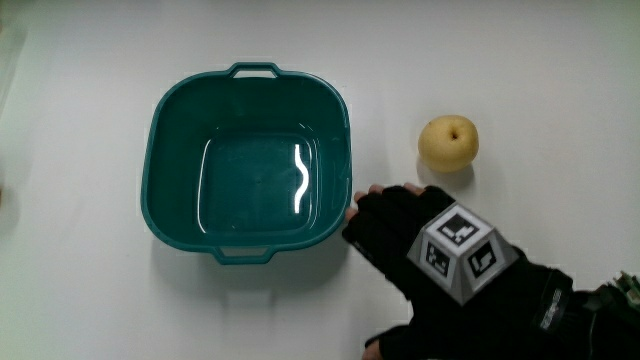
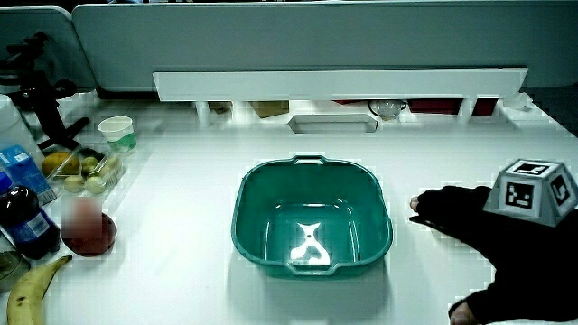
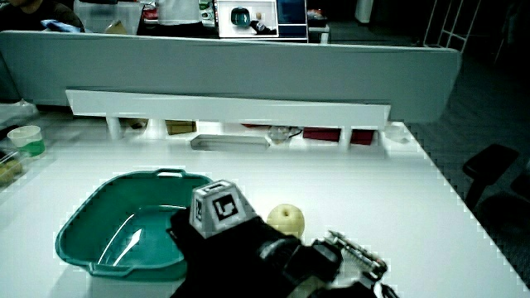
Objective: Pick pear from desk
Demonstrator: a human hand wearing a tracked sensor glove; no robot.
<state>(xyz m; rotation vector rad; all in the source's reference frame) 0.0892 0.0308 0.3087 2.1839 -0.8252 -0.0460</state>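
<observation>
The work surface is a plain white desk (image 1: 80, 300), closed off at the edge farthest from the person by a low grey partition (image 2: 298, 36) with a white shelf rail (image 2: 339, 84) running along its foot; small items are stowed under that rail but cannot be identified. In a side view a cluster of clutter is seen at one edge of the desk — a banana (image 2: 32, 287), a dark bottle (image 2: 20, 221), a small cup (image 2: 116, 132) and a tray of fruit (image 2: 83, 167). A teal basin (image 1: 170, 140) with moulded handles stands in the middle of the desk and is seen to hold nothing. The pear (image 1: 448, 142) lies on the bare desk beside the basin, apart from it, upright with the stem hollow uppermost, and is also visible in a side view (image 3: 285, 220) just past the glove. The hand (image 1: 425, 255), in its black glove with the patterned cube (image 1: 458, 250) on its back, is positioned low over the desk between the basin and the pear, nearer to the person than the pear; the fingers are extended and relaxed, and nothing is grasped. The step in hand is judged to be the approach — the pear has not yet been touched. For the next move, the hand would need to be carried forward over the pear, the fingers spread around its widest part and then closed evenly before lifting. The round, smooth skin is likely to roll if pushed from one side, so a grip from above is advised.
</observation>
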